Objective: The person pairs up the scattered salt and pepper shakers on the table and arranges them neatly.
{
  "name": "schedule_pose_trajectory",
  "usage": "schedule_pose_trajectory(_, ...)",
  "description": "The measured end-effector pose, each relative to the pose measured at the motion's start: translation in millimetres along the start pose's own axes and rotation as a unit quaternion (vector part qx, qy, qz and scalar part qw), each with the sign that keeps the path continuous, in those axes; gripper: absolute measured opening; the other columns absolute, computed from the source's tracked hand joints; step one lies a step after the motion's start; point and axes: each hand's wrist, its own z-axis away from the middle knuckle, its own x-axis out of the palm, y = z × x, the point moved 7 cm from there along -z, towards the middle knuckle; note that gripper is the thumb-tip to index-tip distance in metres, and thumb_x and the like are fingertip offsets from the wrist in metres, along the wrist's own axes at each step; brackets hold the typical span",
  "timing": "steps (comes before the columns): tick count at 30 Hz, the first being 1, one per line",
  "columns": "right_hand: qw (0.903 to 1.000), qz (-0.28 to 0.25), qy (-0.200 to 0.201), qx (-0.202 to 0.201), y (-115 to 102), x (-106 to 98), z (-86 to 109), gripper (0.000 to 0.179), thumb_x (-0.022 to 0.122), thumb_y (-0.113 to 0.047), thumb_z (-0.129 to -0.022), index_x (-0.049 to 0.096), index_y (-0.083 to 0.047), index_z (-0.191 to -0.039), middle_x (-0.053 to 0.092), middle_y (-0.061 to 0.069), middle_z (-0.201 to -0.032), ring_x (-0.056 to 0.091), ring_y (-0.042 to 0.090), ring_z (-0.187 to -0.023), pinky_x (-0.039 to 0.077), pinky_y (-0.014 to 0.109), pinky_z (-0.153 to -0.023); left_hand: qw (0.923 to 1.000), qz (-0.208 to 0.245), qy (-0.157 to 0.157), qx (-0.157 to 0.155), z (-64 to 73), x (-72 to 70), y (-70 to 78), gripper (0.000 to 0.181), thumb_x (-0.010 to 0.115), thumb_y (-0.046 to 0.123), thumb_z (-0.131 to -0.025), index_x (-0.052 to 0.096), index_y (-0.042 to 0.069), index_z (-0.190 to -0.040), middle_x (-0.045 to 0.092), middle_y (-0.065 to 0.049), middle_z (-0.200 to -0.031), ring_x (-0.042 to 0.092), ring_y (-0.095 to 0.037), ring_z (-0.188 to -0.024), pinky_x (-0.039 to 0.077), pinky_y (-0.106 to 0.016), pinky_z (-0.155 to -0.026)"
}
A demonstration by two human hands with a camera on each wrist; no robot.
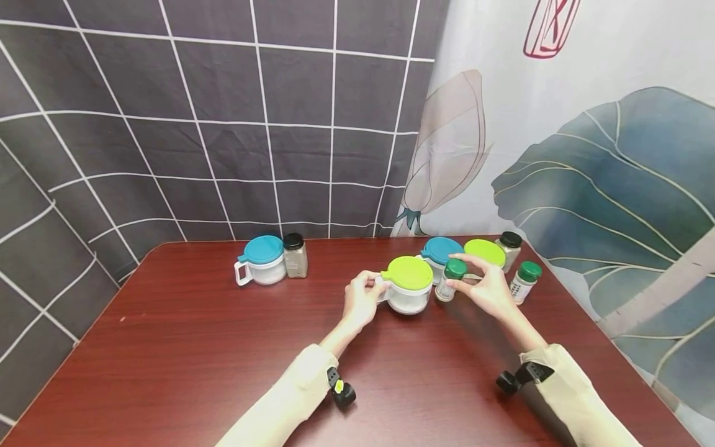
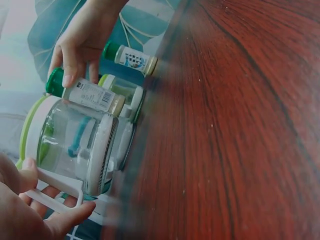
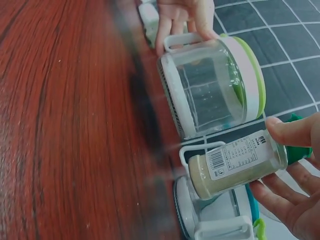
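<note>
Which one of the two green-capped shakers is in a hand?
The left shaker in the head view: the right hand pinches it, while the other shaker stands untouched farther right.

Person is wearing pale cream long sleeves; left sleeve (image 1: 274, 400) and right sleeve (image 1: 578, 394) are both ending short of the wrist, bunching slightly. Left hand (image 1: 362, 299) and right hand (image 1: 487, 288) are showing bare. Left wrist camera (image 1: 345, 396) is looking black, rounded at one end, carrying a yellow-green patch (image 1: 339, 386). Right wrist camera (image 1: 508, 382) is matching in black, its strap-side block showing small dots.
</note>
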Motion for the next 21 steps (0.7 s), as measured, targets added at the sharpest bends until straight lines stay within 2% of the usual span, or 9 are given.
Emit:
schedule_pose_trajectory(5, 1.0, 0.002, -0.005, 0.008, -3, 4, -1.0, 0.054, 0.08, -0.013, -0.077, 0.061, -0.008, -0.127, 0.063, 0.016, -0.123, 0.057, -0.011, -0.092, 0.056, 0.035, -0.082, 0.9997, 0.021, 0.002, -0.009, 0.0, -5.4, -3.1, 0.018, 0.07, 0.01, -0.085, 0.067, 0.0, -0.099, 0.072, -0.019, -0.09, 0.071, -0.025, -0.08, 0.058, -0.028, -0.066)
schedule_pose_trajectory(8, 0.9999, 0.004, -0.005, 0.014, -3, 6, -2.7, 0.054, 0.08, -0.013, -0.077, 0.061, -0.009, -0.127, 0.062, 0.015, -0.125, 0.057, -0.011, -0.091, 0.057, 0.033, -0.082, 0.9997, 0.022, 0.004, -0.013, -0.6, -9.8, -3.9, 0.018, 0.069, 0.011, -0.086, 0.068, 0.0, -0.1, 0.072, -0.019, -0.09, 0.071, -0.025, -0.081, 0.059, -0.03, -0.067)
schedule_pose_trajectory(14, 0.9999, 0.0, 0.002, 0.012, -10, 12, -4.2, 0.053, 0.079, -0.006, -0.076, 0.062, -0.004, -0.125, 0.062, 0.019, -0.124, 0.055, -0.013, -0.089, 0.056, 0.036, -0.082, 0.9994, 0.028, 0.009, -0.015, 0.0, -19.8, -5.8, 0.02, 0.07, 0.01, -0.086, 0.067, -0.003, -0.102, 0.07, -0.021, -0.089, 0.071, -0.027, -0.08, 0.059, -0.033, -0.068)
schedule_pose_trajectory(18, 0.9999, -0.004, 0.009, 0.01, -32, 13, -1.5, 0.051, 0.078, -0.001, -0.075, 0.06, 0.003, -0.123, 0.062, 0.023, -0.122, 0.053, -0.013, -0.091, 0.056, 0.022, -0.079, 0.9996, 0.013, 0.02, -0.012, 0.7, -26.9, -6.3, 0.021, 0.07, 0.011, -0.086, 0.067, -0.002, -0.101, 0.07, -0.021, -0.089, 0.071, -0.028, -0.08, 0.059, -0.032, -0.069)
schedule_pose_trajectory(21, 0.9997, -0.012, 0.016, 0.012, -27, 16, -4.2, 0.052, 0.081, -0.003, -0.073, 0.061, 0.0, -0.122, 0.063, 0.019, -0.119, 0.054, -0.011, -0.091, 0.054, 0.016, -0.078, 0.9995, 0.003, 0.028, -0.015, 0.3, -31.0, -6.5, 0.021, 0.071, 0.012, -0.085, 0.068, -0.001, -0.101, 0.071, -0.02, -0.089, 0.07, -0.029, -0.081, 0.059, -0.032, -0.069)
